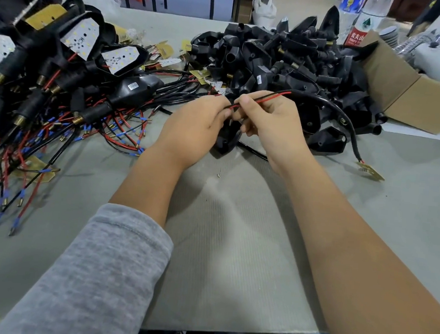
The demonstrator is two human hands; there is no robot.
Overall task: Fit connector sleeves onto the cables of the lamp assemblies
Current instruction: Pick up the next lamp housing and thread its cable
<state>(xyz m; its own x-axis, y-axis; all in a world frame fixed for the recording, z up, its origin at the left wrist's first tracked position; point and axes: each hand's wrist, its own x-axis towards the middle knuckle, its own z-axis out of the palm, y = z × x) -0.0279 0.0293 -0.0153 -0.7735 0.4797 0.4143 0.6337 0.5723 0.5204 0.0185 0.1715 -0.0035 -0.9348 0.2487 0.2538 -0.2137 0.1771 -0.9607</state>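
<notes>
Both forearms reach toward twelve o'clock; the left hand (193, 127) and right hand (267, 123) pinch the red-and-black wires (265, 96) above a black housing (226, 141). Loose strands could splay and jam entering a sleeve.

Off to my far right sits an open cardboard box (414, 95), with two water bottles (362, 17) standing just behind it on my grey table (233, 247).
</notes>
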